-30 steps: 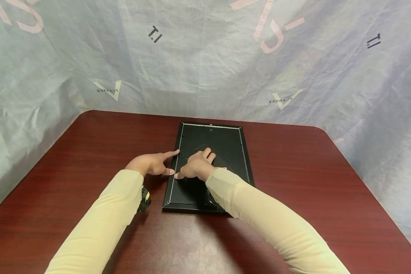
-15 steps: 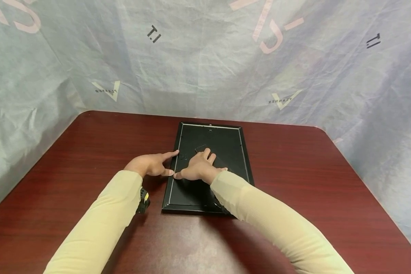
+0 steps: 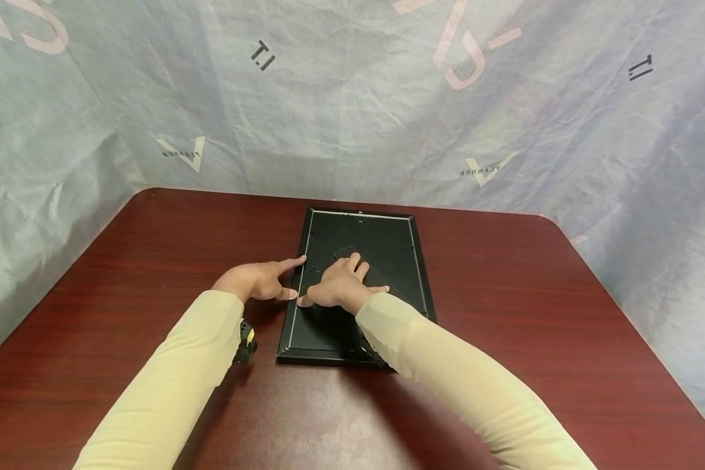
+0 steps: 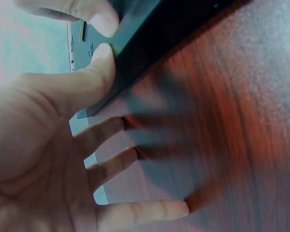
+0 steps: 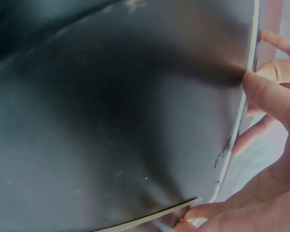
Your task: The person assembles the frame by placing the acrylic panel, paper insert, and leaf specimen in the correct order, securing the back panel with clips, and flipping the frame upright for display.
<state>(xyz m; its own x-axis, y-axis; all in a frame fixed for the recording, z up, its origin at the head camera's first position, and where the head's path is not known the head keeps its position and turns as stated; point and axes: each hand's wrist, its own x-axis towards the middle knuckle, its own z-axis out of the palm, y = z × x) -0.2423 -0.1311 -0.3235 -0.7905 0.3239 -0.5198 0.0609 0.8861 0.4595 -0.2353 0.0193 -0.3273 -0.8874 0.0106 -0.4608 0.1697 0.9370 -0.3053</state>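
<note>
A black picture frame [image 3: 421, 261] lies back side up on the table, its dark backing board [image 3: 382, 238] showing. My left hand [image 3: 258, 281] is at its left edge, thumb and index finger stretched to the rim. In the left wrist view that thumb [image 4: 104, 63] presses the rim while the other fingers spread low over the table. Over the backing, my right hand [image 3: 337, 284] reaches its thumb [image 5: 268, 94] to the pale seam at the same edge, beside the left thumb. Its other fingers rest by the flat stand leg [image 3: 345, 251], which they partly hide.
The reddish-brown wooden table [image 3: 505, 294] extends on both sides of the frame. Behind it hangs a pale printed sheet [image 3: 341, 98]. A small black device [image 3: 245, 343] is worn under the left wrist.
Both hands keep their places on the frame. The right forearm shifted slightly right and then back; the frame has not visibly moved.
</note>
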